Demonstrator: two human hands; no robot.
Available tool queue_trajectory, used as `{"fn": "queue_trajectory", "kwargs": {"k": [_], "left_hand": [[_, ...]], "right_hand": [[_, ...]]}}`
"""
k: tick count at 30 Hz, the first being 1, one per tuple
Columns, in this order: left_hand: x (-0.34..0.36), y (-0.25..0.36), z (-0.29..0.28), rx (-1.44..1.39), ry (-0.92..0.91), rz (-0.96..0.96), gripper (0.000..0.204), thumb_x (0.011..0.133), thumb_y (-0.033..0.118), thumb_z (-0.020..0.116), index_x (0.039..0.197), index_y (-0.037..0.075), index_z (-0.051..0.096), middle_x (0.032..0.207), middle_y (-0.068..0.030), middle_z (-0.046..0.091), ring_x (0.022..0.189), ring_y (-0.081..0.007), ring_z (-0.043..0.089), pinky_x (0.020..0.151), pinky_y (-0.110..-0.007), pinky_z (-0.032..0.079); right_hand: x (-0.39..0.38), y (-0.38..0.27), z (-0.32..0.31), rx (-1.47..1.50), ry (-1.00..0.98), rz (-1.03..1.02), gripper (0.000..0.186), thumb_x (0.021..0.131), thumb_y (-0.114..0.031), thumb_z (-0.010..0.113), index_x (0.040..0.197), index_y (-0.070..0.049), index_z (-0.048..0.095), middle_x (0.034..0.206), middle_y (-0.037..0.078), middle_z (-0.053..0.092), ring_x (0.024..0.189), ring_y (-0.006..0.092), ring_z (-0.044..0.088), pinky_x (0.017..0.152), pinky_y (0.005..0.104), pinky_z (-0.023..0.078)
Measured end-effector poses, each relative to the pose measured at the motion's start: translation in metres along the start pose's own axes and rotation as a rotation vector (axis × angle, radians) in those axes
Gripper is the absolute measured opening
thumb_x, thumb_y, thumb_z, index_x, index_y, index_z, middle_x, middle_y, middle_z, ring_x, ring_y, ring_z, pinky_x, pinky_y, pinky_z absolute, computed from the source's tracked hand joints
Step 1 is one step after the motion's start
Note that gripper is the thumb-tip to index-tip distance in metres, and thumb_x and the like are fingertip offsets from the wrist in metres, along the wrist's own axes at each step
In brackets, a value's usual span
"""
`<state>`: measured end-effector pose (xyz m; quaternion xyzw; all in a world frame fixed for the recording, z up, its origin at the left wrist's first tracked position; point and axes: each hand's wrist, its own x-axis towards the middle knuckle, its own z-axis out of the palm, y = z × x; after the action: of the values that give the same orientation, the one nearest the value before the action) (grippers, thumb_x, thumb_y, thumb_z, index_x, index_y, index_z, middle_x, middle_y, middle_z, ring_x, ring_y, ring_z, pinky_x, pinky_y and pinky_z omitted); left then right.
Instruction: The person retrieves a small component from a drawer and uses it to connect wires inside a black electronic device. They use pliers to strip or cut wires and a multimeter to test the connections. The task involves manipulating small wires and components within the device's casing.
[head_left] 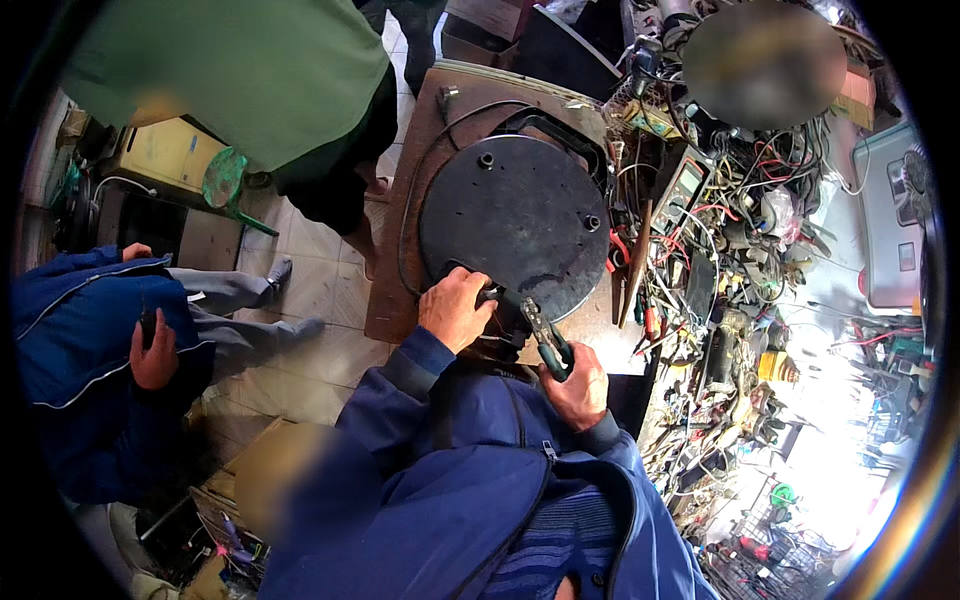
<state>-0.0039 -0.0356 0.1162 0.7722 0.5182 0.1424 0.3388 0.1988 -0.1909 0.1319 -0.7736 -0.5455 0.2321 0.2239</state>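
A round black appliance (515, 220), seemingly upside down with short feet, lies on a brown board-topped table (395, 290). My left hand (455, 308) is at its near edge, fingers pinched on something small and dark that I cannot make out. Thin wires (497, 318) show beside those fingertips. In my right hand (577, 388) is a pair of pliers (545, 335) with dark green handles and a metal head, gripped by the handles. Its head points at the appliance's near rim, close to my left fingers. A black power cord (410, 215) curves round the appliance's left side.
Tangled wires, tools and parts crowd the bench to the right, with a multimeter (685, 185) and red-handled pliers (617, 250). A grey case (890, 230) lies farther right. One person in green (230, 80) stands at far left; another in blue (100, 340) sits at left.
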Motion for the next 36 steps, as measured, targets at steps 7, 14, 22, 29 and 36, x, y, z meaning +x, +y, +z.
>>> {"fn": "queue_trajectory", "kwargs": {"k": [7, 14, 22, 29, 36], "left_hand": [[0.002, -0.011, 0.019, -0.079, 0.035, 0.007, 0.02, 0.085, 0.017, 0.077, 0.102, 0.007, 0.073, 0.101, -0.0134, 0.069, 0.094, -0.0375, 0.069, 0.08, -0.046, 0.055], [0.0, -0.021, 0.025, -0.138, 0.039, 0.055, 0.015, 0.083, 0.012, 0.077, 0.097, 0.007, 0.073, 0.094, -0.0133, 0.07, 0.09, -0.0366, 0.069, 0.079, -0.045, 0.055], [0.008, -0.038, 0.027, -0.219, 0.011, 0.127, 0.014, 0.083, 0.009, 0.075, 0.096, 0.004, 0.073, 0.092, -0.0157, 0.071, 0.09, -0.0363, 0.069, 0.08, -0.045, 0.055], [0.008, -0.038, 0.021, -0.23, -0.032, 0.122, 0.013, 0.085, 0.006, 0.071, 0.098, 0.003, 0.071, 0.093, -0.016, 0.07, 0.092, -0.037, 0.068, 0.082, -0.046, 0.054], [0.007, -0.04, 0.026, -0.248, -0.018, 0.121, 0.013, 0.086, 0.006, 0.071, 0.098, 0.003, 0.07, 0.093, -0.016, 0.07, 0.091, -0.0375, 0.068, 0.081, -0.046, 0.054]], "right_hand": [[0.003, 0.001, 0.006, -0.125, 0.038, -0.057, 0.049, 0.075, -0.029, 0.083, 0.108, 0.001, 0.063, 0.093, 0.021, 0.063, 0.089, 0.0419, 0.063, 0.079, 0.051, 0.05], [0.009, -0.007, 0.01, -0.286, 0.0, -0.047, 0.061, 0.069, -0.029, 0.084, 0.117, 0.001, 0.059, 0.101, 0.021, 0.061, 0.096, 0.0414, 0.061, 0.084, 0.0517, 0.047], [0.015, -0.003, 0.02, -0.324, -0.011, -0.101, 0.073, 0.067, -0.027, 0.083, 0.128, 0.003, 0.056, 0.111, 0.022, 0.06, 0.104, 0.0401, 0.059, 0.09, 0.0514, 0.046], [0.017, -0.008, 0.027, -0.299, -0.007, -0.118, 0.07, 0.068, -0.023, 0.083, 0.127, 0.003, 0.056, 0.108, 0.022, 0.06, 0.101, 0.0406, 0.059, 0.089, 0.0506, 0.047], [0.018, -0.017, 0.028, -0.296, -0.017, -0.056, 0.066, 0.068, -0.017, 0.081, 0.126, 0.003, 0.057, 0.107, 0.023, 0.061, 0.1, 0.0418, 0.06, 0.089, 0.0507, 0.047]]}}
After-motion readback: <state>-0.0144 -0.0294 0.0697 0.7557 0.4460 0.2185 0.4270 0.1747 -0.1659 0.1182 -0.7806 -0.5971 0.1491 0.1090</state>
